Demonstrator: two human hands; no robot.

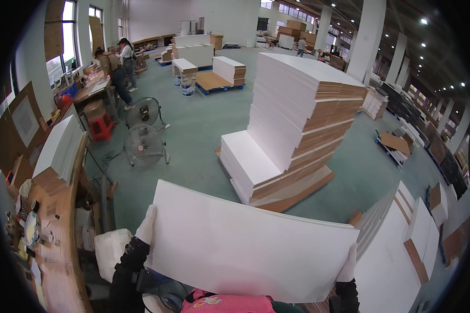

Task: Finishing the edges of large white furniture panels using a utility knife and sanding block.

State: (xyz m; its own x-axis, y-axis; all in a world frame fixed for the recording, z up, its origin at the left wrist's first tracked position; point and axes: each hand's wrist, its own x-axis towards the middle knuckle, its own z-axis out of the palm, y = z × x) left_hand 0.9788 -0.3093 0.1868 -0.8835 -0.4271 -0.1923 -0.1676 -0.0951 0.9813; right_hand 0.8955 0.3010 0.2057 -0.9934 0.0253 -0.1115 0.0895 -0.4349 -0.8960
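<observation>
Head view: left grip [147, 225] and right grip [348, 266] hold the white panel [250, 245] at opposite ends; apparently lifted, not set down.

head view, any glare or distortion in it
Head view: the white panel looks bowed, the picture's corners go black; same view: left windows wash out, ceiling lamps glare at upper right; same view: a pink tint shows on the panel above the pink garment.
</observation>
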